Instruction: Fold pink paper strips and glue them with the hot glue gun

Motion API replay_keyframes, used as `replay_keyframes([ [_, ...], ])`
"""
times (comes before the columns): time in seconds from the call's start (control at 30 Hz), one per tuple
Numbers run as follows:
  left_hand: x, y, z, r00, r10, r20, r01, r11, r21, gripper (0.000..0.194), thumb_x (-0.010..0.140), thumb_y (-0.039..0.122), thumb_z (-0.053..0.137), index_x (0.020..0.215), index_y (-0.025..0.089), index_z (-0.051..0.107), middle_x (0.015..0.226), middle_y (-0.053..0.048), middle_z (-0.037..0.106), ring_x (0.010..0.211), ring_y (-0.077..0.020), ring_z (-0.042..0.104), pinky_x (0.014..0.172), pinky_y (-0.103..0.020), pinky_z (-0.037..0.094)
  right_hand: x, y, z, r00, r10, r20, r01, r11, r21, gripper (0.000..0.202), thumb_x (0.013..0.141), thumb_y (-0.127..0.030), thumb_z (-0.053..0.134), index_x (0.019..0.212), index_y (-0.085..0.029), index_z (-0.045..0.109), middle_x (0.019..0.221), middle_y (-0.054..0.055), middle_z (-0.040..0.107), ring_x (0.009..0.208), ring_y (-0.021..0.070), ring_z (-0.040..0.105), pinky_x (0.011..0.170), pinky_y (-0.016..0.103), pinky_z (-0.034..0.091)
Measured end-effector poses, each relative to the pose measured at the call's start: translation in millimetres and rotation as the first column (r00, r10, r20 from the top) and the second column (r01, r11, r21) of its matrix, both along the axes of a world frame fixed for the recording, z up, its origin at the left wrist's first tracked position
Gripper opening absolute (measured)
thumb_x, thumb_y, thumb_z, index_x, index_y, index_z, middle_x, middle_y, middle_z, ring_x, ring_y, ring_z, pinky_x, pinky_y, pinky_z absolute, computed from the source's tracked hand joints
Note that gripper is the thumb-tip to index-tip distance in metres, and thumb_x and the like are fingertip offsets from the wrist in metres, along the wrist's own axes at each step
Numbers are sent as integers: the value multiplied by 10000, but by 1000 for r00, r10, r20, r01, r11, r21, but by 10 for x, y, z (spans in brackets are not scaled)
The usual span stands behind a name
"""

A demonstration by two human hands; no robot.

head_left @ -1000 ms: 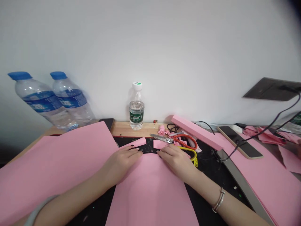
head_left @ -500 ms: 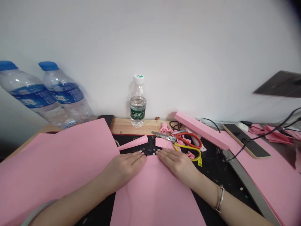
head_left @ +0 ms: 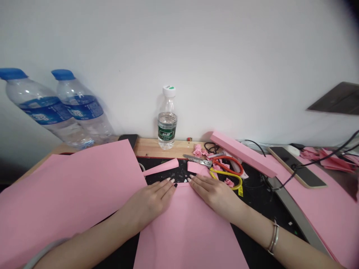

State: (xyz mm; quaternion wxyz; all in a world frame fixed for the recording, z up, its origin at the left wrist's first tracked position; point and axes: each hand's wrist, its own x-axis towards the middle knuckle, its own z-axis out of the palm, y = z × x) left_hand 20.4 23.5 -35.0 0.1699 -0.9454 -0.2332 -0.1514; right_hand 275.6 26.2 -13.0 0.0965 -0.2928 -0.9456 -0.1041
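Observation:
A long sheet of pink paper (head_left: 190, 231) lies lengthwise in front of me on a black mat. Along its far edge runs a narrow folded strip (head_left: 183, 184). My left hand (head_left: 153, 200) rests on the sheet's far left corner, fingers stretched out flat. Mirroring it, my right hand (head_left: 217, 194) lies flat on the far right corner, with its fingertips at the folded edge. Both thumbs are mostly hidden. Scissors (head_left: 206, 162) with one red and one yellow handle lie just beyond my right hand, among pink paper scraps (head_left: 198, 151).
Larger pink sheets (head_left: 92, 183) lie left, with two big bottles (head_left: 84, 112) behind. A small water bottle (head_left: 167, 127) stands by the wall. On the right are a folded pink paper bar (head_left: 244, 154), a phone (head_left: 297, 168) on pink sheets, and black cables (head_left: 314, 162).
The folded strip along the sheet's far edge shows more clearly between my hands. My hands have stayed at the two corners with only slight finger movement. The whole view has shifted a little.

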Motion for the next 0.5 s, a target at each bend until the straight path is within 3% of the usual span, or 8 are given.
replay_keyframes([
  [0.17, -32, -7, -26, 999, 38, -1, -38, 999, -16, 386, 883, -51, 294, 1159, 57, 541, 1164, -145, 664, 1076, -204, 631, 910, -316, 498, -11, -44, 22, 999, -34, 20, 34, 999, 2, 298, 898, -58, 470, 1166, -41, 600, 1154, 163, 668, 1070, 246, 631, 917, 381, 534],
  [0.3, -65, 12, -29, 1000, 3, -6, -3, 1000, -23, 373, 911, -21, 276, 1170, 48, 536, 1175, -151, 656, 1092, -204, 622, 917, -316, 499, 27, -66, 31, 998, -46, -38, 46, 999, 1, 293, 902, -48, 440, 1131, -42, 621, 1101, 164, 691, 1038, 246, 650, 883, 383, 556],
  [0.5, -126, 25, -14, 1000, 6, 5, -6, 990, -143, 395, 921, 10, 288, 1249, 102, 489, 1240, -128, 621, 1160, -183, 574, 970, -304, 469, 114, -98, 0, 990, -59, -131, 59, 998, 0, 317, 919, -50, 397, 1146, -56, 619, 1086, 164, 698, 1031, 230, 655, 891, 376, 553],
])
